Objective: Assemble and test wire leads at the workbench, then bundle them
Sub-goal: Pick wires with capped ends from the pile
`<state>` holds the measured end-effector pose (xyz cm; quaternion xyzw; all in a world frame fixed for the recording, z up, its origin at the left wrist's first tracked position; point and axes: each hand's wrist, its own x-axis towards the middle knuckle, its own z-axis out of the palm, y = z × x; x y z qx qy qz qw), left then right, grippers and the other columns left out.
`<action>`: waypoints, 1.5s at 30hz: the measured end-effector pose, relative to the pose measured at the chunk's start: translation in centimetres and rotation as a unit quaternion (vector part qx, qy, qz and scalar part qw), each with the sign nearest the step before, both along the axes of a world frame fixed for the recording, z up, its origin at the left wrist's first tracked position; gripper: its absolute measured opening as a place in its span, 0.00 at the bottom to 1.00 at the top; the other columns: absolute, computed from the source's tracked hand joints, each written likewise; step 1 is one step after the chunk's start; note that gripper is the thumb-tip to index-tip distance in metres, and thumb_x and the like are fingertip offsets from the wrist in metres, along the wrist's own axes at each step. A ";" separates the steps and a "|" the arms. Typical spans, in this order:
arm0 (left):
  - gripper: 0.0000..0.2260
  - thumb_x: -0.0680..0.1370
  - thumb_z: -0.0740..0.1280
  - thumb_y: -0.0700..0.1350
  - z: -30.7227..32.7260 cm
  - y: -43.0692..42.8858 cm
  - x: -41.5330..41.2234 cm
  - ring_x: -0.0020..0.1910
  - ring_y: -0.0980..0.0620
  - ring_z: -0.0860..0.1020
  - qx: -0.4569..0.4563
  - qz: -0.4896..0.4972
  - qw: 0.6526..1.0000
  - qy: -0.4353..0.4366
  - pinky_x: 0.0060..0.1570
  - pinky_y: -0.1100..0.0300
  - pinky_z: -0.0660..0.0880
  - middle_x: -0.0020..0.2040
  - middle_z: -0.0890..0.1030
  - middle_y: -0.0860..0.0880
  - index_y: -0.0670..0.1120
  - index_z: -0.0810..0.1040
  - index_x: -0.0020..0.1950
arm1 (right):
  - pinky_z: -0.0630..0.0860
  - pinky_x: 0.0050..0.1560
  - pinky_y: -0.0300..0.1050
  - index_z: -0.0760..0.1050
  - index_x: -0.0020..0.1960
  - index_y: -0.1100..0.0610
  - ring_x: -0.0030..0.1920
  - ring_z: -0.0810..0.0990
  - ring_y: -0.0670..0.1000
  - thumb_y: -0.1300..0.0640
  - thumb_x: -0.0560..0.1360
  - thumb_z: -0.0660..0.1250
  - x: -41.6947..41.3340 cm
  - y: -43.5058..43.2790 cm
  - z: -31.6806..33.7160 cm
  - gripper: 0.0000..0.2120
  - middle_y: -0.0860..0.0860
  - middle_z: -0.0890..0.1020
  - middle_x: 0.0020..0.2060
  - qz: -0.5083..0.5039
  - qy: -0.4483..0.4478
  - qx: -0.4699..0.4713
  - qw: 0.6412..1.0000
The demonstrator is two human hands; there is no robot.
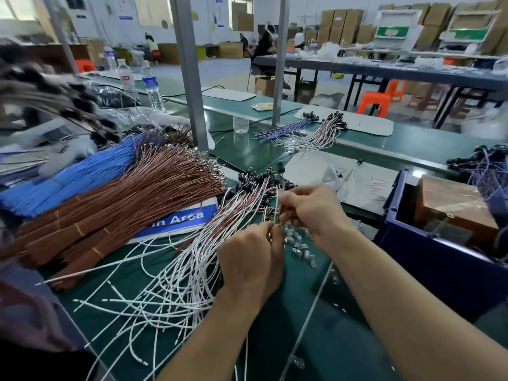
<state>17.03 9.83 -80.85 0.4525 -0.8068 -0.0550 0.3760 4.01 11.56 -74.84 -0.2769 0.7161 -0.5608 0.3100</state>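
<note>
Hands meet at centre frame: the left hand (250,259) and right hand (310,210) are close together, fingers curled, each pinching thin ends of the white leads (176,270). What sits between the fingertips is too small to tell. The leads fan across the green tabletop (275,320) toward lower left, with black caps (258,177) just above the hands. The fan looks tangled, so lifting one lead could drag its neighbours along. It could also sweep the clear parts (299,243) under the right hand off the tabletop edge. Counted: two hands, two bottles (151,83) at upper left, one dark blue bin (439,259) at right. Leads, brown bundles (123,204) and blue wires (68,180) at left are too many to count.
</note>
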 end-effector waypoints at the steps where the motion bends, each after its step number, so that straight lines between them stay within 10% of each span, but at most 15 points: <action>1: 0.16 0.82 0.64 0.56 -0.1 0.0 0.0 0.24 0.51 0.74 -0.001 -0.002 1.000 -0.011 0.25 0.64 0.62 0.29 0.79 0.53 0.51 0.83 0.40 | 0.74 0.28 0.42 0.83 0.41 0.61 0.30 0.84 0.51 0.62 0.78 0.72 0.0 0.0 0.1 0.07 0.56 0.85 0.31 0.012 0.041 0.022 0.999; 5: 0.08 0.78 0.73 0.51 0.0 -0.2 0.2 0.22 0.56 0.68 0.005 -0.001 0.999 -0.036 0.23 0.69 0.55 0.27 0.79 0.54 0.51 0.85 0.40 | 0.82 0.38 0.48 0.84 0.44 0.57 0.34 0.87 0.51 0.57 0.79 0.72 0.0 -0.3 -0.7 0.07 0.53 0.86 0.31 0.029 0.114 0.079 0.990; 9: 0.11 0.70 0.81 0.46 0.3 -0.2 0.1 0.27 0.50 0.80 0.006 -0.008 1.000 0.007 0.24 0.62 0.73 0.35 0.86 0.49 0.47 0.88 0.51 | 0.84 0.41 0.50 0.84 0.40 0.53 0.32 0.86 0.51 0.56 0.78 0.72 -0.5 0.0 -1.0 0.08 0.49 0.85 0.30 -0.007 0.159 0.064 0.985; 13: 0.12 0.79 0.73 0.46 0.7 0.3 -0.1 0.41 0.48 0.83 -0.004 -0.062 0.998 0.022 0.38 0.58 0.75 0.45 0.86 0.49 0.47 0.84 0.62 | 0.76 0.30 0.45 0.83 0.41 0.56 0.31 0.84 0.52 0.60 0.79 0.69 0.1 0.8 0.6 0.09 0.54 0.85 0.31 0.019 0.050 0.004 0.999; 19: 0.13 0.83 0.67 0.47 2.0 1.5 0.4 0.18 0.64 0.62 0.001 -0.138 0.985 0.101 0.24 0.76 0.61 0.27 0.70 0.59 0.44 0.83 0.65 | 0.73 0.28 0.43 0.75 0.50 0.61 0.30 0.82 0.53 0.62 0.85 0.59 -0.5 4.2 5.6 0.07 0.59 0.87 0.39 -0.009 -0.077 -0.125 0.989; 22: 0.16 0.85 0.64 0.51 2.2 2.4 0.3 0.21 0.60 0.71 -0.056 -0.143 0.980 0.124 0.25 0.72 0.70 0.32 0.84 0.51 0.44 0.83 0.65 | 0.74 0.26 0.42 0.73 0.51 0.60 0.30 0.82 0.54 0.61 0.85 0.58 -1.0 6.8 8.2 0.07 0.60 0.87 0.39 -0.037 -0.098 -0.189 0.976; 27: 0.15 0.82 0.63 0.49 3.3 4.1 0.5 0.29 0.51 0.78 -0.197 -0.156 0.956 0.150 0.31 0.55 0.73 0.36 0.85 0.51 0.46 0.86 0.61 | 0.78 0.30 0.41 0.77 0.54 0.59 0.31 0.83 0.53 0.58 0.79 0.68 -1.0 13.8 9.7 0.06 0.59 0.86 0.39 -0.061 -0.106 -0.255 0.959; 31: 0.14 0.84 0.63 0.49 3.7 5.9 0.0 0.33 0.50 0.78 -0.220 -0.232 0.938 0.133 0.38 0.54 0.73 0.37 0.85 0.52 0.47 0.87 0.56 | 0.80 0.31 0.37 0.83 0.38 0.52 0.31 0.85 0.49 0.55 0.69 0.71 -0.4 20.5 8.6 0.02 0.55 0.86 0.35 -0.113 -0.080 -0.264 0.955; 38: 0.09 0.81 0.69 0.50 3.8 7.8 -1.4 0.41 0.55 0.84 -0.128 -0.343 0.921 0.132 0.44 0.56 0.77 0.43 0.87 0.56 0.50 0.87 0.48 | 0.82 0.34 0.38 0.78 0.44 0.57 0.35 0.87 0.50 0.62 0.80 0.66 -1.3 29.4 4.5 0.06 0.56 0.87 0.36 -0.300 -0.149 -0.275 0.901; 45: 0.18 0.79 0.63 0.55 4.0 7.8 -2.6 0.28 0.51 0.76 0.014 -0.231 0.957 0.175 0.29 0.54 0.73 0.26 0.78 0.54 0.47 0.83 0.35 | 0.82 0.35 0.37 0.79 0.43 0.59 0.33 0.85 0.48 0.59 0.73 0.69 -2.1 32.8 1.7 0.04 0.56 0.86 0.35 -0.334 -0.177 -0.307 0.873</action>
